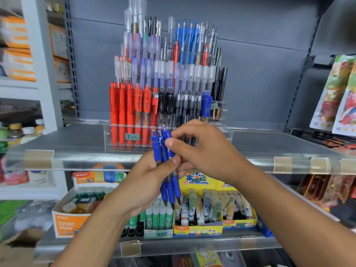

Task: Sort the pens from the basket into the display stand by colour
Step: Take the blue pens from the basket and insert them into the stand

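Left hand (146,180) gripping blue pens (165,170); right hand (200,151) pinching one; display stand (167,132) behind

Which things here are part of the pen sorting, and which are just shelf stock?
Part of the job:
- blue pens, bunched in the left hand
- right hand, pinching one pen's top
- clear display stand holding red, black and blue pens

Just shelf stock:
- yellow glue stick boxes
- green-labelled glue sticks
- orange box
- packets hanging at right
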Available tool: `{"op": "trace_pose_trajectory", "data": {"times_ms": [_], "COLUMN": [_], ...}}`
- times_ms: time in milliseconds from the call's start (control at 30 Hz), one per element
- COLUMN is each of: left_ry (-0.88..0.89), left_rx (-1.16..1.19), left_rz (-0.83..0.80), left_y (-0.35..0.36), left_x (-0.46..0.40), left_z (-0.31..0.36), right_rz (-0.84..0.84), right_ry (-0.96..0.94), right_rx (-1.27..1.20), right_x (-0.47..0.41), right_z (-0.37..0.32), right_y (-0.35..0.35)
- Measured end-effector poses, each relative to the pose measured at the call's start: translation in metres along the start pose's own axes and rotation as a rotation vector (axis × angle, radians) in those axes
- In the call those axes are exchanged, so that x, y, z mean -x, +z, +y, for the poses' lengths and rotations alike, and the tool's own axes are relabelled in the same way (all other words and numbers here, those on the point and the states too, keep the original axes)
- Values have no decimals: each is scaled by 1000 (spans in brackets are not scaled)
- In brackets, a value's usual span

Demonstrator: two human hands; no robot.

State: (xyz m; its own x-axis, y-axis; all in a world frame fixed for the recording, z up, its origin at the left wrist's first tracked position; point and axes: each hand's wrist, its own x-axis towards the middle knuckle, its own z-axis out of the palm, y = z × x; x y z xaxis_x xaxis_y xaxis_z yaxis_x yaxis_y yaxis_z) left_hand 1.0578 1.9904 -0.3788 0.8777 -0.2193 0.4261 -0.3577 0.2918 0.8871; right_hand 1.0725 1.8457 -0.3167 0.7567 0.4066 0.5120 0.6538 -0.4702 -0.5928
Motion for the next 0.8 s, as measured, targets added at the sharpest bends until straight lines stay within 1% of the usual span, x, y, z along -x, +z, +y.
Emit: {"op": "trace_pose_trajectory", "data": {"times_ms": [133, 200, 233, 367, 467, 567, 667, 800], "left_ry": [-9, -1, 0, -5, -23, -22, -11, 5], "left_rx": [-55, -83, -95, -77, -64, -52, -35, -29], "left_rz": [-13, -10, -9, 35, 55, 58, 61, 55], "left_y": [0, 1, 1, 1, 0, 0, 1, 3], "left_x": [-1, -2, -3, -5, -5, -5, -4, -4], "left_z": [-2, -2, -2, -2, -2, -1, 0, 0], "right_rz": [-81, -60, -32, 95, 165, 313, 444, 569], "right_ry": [91, 97, 92, 49, 72, 85, 97, 83], "right_rx": [-157, -186, -176, 16, -15, -36, 2, 25], "right_x": [3, 1, 0, -3, -4, -9, -16, -25], "right_z": [-1, 0, 2, 9, 14, 19, 25, 31], "right_y": [-4, -8, -10, -22, -34, -51, -69, -85]}}
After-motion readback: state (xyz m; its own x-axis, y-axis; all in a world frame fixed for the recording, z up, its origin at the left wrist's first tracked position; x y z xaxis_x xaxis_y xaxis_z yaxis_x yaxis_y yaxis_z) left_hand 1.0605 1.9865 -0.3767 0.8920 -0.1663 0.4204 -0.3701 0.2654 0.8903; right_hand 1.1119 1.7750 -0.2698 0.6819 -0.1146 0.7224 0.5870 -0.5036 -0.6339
